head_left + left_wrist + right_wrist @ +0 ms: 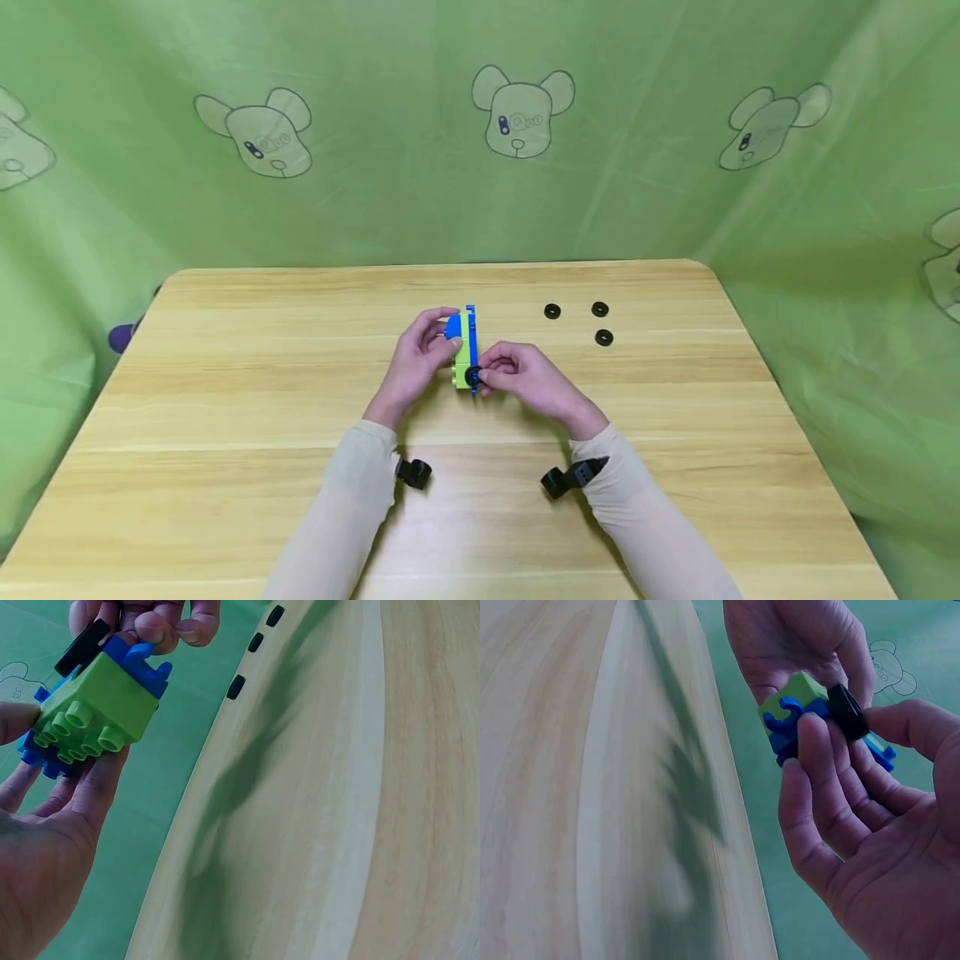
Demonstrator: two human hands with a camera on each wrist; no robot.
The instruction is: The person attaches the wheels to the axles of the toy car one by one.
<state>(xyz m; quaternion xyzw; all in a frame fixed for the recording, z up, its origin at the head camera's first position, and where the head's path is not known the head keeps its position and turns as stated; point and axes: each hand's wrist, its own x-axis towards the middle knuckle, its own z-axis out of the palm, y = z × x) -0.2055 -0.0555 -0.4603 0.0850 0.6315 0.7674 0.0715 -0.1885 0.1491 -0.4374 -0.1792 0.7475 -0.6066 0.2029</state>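
Above the middle of the table, a toy vehicle of green and blue building blocks [462, 360] is held on its side. My left hand [415, 360] grips it between thumb and fingers; in the left wrist view its green studs [77, 714] face the camera. A black wheel [847, 712] sits against the blue base [139, 666], near the end with blue hooks. My right hand [531, 379] has its thumb on that wheel, with its fingers curled against the blue base. Whether the wheel is seated on an axle cannot be seen.
Three more black wheels lie on the wooden table [300, 517] at the back right: one wheel [552, 311] to the left, another wheel [600, 309] behind, a third wheel [603, 337] nearer. Green curtain [405, 167] surrounds the table's back and sides.
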